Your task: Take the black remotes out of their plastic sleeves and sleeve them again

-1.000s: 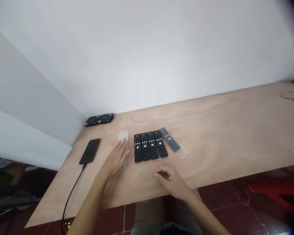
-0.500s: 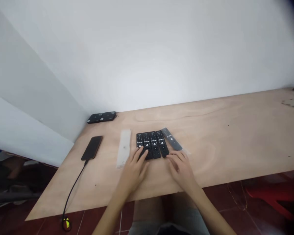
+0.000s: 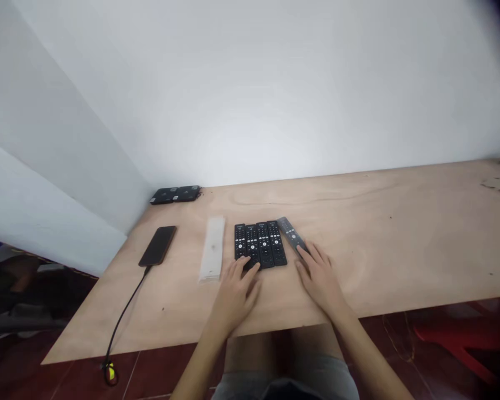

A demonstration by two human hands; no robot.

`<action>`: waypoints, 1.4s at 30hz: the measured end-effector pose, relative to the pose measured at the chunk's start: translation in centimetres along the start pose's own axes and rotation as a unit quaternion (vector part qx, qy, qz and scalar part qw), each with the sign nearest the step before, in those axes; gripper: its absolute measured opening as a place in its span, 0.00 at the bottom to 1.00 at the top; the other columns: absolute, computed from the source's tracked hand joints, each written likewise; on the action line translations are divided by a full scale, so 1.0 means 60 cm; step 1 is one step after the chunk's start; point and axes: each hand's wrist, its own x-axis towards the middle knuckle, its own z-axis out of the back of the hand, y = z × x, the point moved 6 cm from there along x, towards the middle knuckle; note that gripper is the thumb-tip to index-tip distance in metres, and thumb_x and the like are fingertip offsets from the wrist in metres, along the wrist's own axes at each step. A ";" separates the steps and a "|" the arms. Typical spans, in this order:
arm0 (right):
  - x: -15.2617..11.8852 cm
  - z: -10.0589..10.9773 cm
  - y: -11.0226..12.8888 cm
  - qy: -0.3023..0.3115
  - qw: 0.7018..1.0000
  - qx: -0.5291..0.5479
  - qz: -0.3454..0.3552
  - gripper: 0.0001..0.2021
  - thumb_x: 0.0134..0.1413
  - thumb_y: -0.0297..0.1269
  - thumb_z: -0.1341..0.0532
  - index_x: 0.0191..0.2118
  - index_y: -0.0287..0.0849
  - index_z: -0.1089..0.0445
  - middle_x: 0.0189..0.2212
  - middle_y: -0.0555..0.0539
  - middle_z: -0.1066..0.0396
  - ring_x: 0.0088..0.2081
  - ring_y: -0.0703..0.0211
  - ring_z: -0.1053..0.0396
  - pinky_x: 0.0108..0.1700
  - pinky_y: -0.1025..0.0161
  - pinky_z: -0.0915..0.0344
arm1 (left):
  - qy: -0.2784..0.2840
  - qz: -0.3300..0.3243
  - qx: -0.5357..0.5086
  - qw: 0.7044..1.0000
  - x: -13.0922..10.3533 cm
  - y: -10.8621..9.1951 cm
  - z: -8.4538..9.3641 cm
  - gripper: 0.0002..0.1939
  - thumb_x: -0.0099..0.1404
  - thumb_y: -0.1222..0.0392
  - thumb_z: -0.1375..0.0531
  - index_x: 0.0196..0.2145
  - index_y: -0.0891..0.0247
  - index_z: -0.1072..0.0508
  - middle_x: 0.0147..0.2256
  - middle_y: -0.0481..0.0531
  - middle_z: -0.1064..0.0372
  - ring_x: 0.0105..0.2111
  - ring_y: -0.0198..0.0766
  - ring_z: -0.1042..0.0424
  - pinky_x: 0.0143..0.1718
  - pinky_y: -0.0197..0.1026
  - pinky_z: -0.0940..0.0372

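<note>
Several black remote controls [image 3: 264, 244] lie side by side in a row, upright to my view. My left hand [image 3: 237, 286] rests at the row's lower left end, fingers apart, its fingertips on the lower ends of the two leftmost remotes. To the right of the row, a remote control in a clear plastic sleeve [image 3: 290, 230] lies slanted. My right hand [image 3: 319, 275] lies over its lower end with the fingers stretched out, covering that part. A stack of clear plastic sleeves [image 3: 212, 250] lies flat, left of the row.
A phone [image 3: 158, 246] with a black cable [image 3: 127, 311] lies on the wooden table [image 3: 391, 239] at the left. Two black boxes [image 3: 175, 194] sit in the back corner by the wall. A red stool [image 3: 454, 339] stands below the right front edge.
My right hand has moved right, from the row's right end onto the sleeved remote. My left hand has slid slightly down toward the lower ends of the left remotes.
</note>
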 end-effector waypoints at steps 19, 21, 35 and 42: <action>-0.160 0.145 -0.148 0.091 0.964 0.247 -0.025 0.06 0.65 0.41 0.28 0.46 0.51 0.15 0.57 0.39 0.20 0.59 0.39 0.21 0.64 0.41 0.24 | -0.108 -0.067 -0.109 0.986 -0.024 -0.031 0.040 0.14 0.75 0.69 0.38 0.56 0.59 0.25 0.52 0.61 0.28 0.53 0.51 0.26 0.56 0.57 0.26; -0.151 0.134 -0.114 0.111 0.961 0.253 -0.013 0.06 0.66 0.40 0.29 0.47 0.51 0.15 0.57 0.39 0.20 0.59 0.39 0.21 0.63 0.42 0.23 | -0.074 -0.090 -0.119 0.986 -0.024 -0.044 0.037 0.18 0.75 0.65 0.36 0.60 0.59 0.27 0.52 0.62 0.26 0.53 0.51 0.25 0.55 0.56 0.26; -0.063 0.052 0.010 0.116 0.945 0.307 -0.006 0.18 0.68 0.41 0.31 0.61 0.53 0.21 0.63 0.41 0.26 0.66 0.39 0.30 0.71 0.41 0.32 | 0.026 -0.079 -0.099 0.992 -0.063 0.009 0.024 0.28 0.75 0.52 0.31 0.68 0.58 0.30 0.57 0.63 0.24 0.56 0.56 0.22 0.56 0.60 0.23; -0.073 0.053 0.010 0.087 0.928 0.352 -0.085 0.12 0.72 0.49 0.35 0.50 0.51 0.17 0.57 0.39 0.24 0.62 0.38 0.28 0.67 0.40 0.31 | 0.006 -0.021 -0.097 0.995 -0.078 0.028 0.050 0.22 0.76 0.53 0.33 0.65 0.57 0.27 0.54 0.61 0.24 0.52 0.52 0.20 0.53 0.55 0.21</action>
